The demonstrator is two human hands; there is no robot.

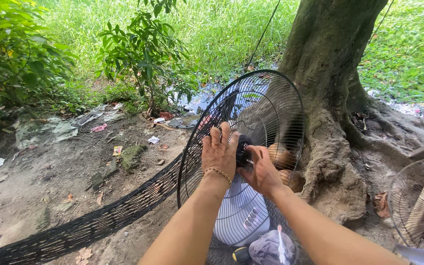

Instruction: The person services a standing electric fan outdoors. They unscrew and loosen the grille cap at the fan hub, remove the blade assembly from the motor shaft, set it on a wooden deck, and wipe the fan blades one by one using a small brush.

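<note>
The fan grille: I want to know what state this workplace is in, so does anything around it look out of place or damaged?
Yes. The round black wire fan grille stands with no blades showing behind it. A second wire grille lies apart by the tree roots. Paper and plastic scraps litter the dirt. The left hand rests flat on the grille; the right hand grips its black hub.

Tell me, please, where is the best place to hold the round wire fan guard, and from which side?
Probably the outer rim of the wire fan guard, taken from the left edge. The guard stands upright, that edge is bare, and the left hand and right hand already crowd the black centre hub.
</note>
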